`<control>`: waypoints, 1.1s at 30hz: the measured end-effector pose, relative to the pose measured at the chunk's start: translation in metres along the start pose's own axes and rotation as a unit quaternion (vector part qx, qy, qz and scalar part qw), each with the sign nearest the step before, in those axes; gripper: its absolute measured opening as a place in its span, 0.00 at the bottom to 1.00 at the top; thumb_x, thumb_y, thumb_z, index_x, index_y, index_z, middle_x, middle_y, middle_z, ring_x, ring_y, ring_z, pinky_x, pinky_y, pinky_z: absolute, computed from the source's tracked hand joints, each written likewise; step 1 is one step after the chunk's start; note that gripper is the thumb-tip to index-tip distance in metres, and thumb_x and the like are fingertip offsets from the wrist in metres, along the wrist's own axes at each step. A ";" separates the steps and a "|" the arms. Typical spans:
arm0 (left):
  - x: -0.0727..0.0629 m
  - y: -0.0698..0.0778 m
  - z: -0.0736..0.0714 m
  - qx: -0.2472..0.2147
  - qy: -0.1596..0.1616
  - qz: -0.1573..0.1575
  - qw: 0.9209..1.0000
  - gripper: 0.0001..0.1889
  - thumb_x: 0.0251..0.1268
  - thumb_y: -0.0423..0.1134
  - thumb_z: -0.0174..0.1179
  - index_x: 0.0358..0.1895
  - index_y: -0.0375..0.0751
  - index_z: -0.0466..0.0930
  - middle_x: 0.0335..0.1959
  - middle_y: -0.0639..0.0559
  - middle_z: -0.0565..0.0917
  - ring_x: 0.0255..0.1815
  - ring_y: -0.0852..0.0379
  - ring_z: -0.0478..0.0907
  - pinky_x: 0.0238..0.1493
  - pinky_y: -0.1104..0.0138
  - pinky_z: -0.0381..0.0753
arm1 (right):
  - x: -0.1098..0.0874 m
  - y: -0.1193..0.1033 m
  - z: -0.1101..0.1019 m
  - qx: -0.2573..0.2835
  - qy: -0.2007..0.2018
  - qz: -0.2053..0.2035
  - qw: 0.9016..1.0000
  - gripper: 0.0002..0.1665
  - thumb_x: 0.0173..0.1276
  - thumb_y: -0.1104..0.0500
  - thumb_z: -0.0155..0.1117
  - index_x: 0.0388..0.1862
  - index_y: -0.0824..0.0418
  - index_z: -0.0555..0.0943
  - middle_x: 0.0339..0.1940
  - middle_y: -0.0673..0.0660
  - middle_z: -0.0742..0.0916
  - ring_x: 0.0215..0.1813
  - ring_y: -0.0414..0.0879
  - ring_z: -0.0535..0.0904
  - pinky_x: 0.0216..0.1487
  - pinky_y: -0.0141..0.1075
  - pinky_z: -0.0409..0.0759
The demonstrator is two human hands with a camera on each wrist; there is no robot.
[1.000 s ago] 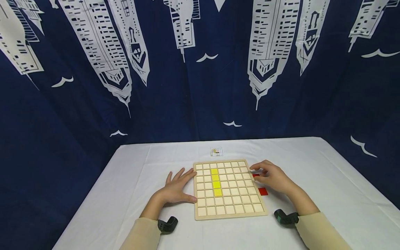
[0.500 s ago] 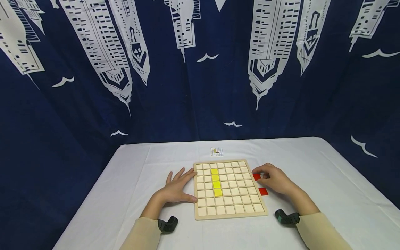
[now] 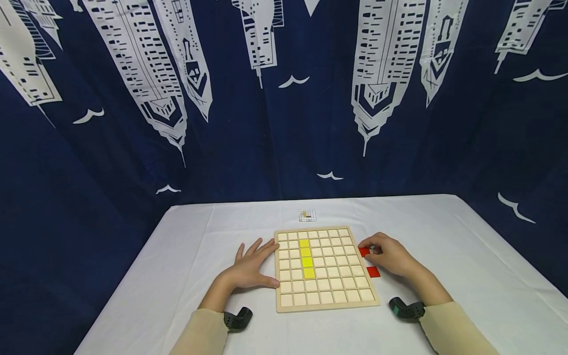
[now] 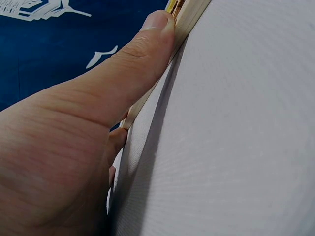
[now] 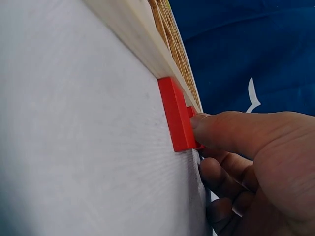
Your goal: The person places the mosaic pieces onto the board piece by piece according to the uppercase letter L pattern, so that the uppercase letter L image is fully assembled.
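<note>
A square wooden grid board (image 3: 328,308) lies on the table, a column of several yellow tiles (image 3: 307,262) set in its cells. My left hand (image 3: 252,271) rests at the board's left edge, fingers spread, with thumb (image 4: 156,22) and fingertips on the wooden rim. Beside the right edge, my right hand (image 3: 392,254) pinches a red tile (image 3: 364,252) between thumb and fingers; the hand partly covers it. A second red tile (image 3: 373,271) lies nearer to me along the same edge. In the right wrist view this nearer red tile (image 5: 176,115) sits against the board's side.
Behind the board lies a small card (image 3: 307,215) printed with a grid pattern. White cloth covers the table (image 3: 222,236), and a dark blue curtain (image 3: 266,148) with white building prints hangs at its far edge. Each wrist wears a black device (image 3: 238,319).
My right hand has drawn slightly toward me and off the board's right edge, and more of the far red tile shows under its fingers. The left hand stays put.
</note>
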State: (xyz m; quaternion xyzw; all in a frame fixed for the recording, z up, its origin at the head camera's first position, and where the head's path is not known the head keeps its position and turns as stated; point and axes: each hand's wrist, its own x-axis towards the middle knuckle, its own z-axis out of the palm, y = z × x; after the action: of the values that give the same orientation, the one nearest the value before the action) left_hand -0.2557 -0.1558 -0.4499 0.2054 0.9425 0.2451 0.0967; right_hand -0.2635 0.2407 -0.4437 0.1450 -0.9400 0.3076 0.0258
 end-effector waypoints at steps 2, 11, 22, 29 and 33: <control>0.000 0.000 0.000 0.001 0.000 0.000 1.000 0.57 0.43 0.66 0.73 0.79 0.55 0.57 0.83 0.54 0.52 0.85 0.43 0.38 0.78 0.35 0.24 | 0.000 0.000 0.000 -0.001 0.000 -0.002 1.000 0.15 0.61 0.65 0.69 0.48 0.58 0.86 0.39 0.53 0.81 0.38 0.44 0.70 0.35 0.30 0.70; 0.000 0.000 0.000 0.002 0.001 -0.001 1.000 0.57 0.42 0.67 0.73 0.79 0.56 0.57 0.83 0.55 0.52 0.85 0.44 0.38 0.78 0.35 0.24 | -0.001 -0.002 0.000 -0.002 0.000 -0.005 1.000 0.15 0.61 0.66 0.69 0.48 0.59 0.86 0.39 0.53 0.81 0.37 0.43 0.70 0.34 0.29 0.69; 0.000 0.001 0.000 -0.004 0.004 0.001 1.000 0.57 0.43 0.67 0.73 0.79 0.53 0.57 0.83 0.53 0.52 0.85 0.43 0.38 0.78 0.35 0.25 | -0.003 -0.006 -0.003 0.014 0.002 -0.005 1.000 0.16 0.61 0.66 0.68 0.48 0.58 0.86 0.42 0.54 0.83 0.38 0.44 0.70 0.35 0.29 0.70; 0.000 0.001 0.000 0.000 0.003 -0.003 1.000 0.57 0.42 0.67 0.73 0.79 0.55 0.57 0.83 0.55 0.52 0.85 0.44 0.38 0.78 0.36 0.24 | -0.001 -0.012 -0.002 0.043 -0.009 -0.013 0.999 0.16 0.61 0.65 0.69 0.49 0.55 0.86 0.47 0.54 0.84 0.41 0.44 0.73 0.40 0.31 0.74; -0.001 0.001 0.001 0.000 0.003 -0.006 1.000 0.57 0.42 0.67 0.73 0.79 0.56 0.57 0.83 0.55 0.52 0.85 0.44 0.38 0.78 0.36 0.23 | 0.000 -0.016 -0.001 0.051 -0.015 -0.027 0.998 0.17 0.61 0.66 0.69 0.49 0.53 0.85 0.49 0.54 0.85 0.43 0.44 0.77 0.45 0.34 0.78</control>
State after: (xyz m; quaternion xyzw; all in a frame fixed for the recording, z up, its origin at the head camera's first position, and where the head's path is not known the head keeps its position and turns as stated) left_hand -0.2546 -0.1548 -0.4501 0.1993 0.9440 0.2448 0.0958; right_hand -0.2588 0.2288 -0.4338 0.1761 -0.9191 0.3522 0.0125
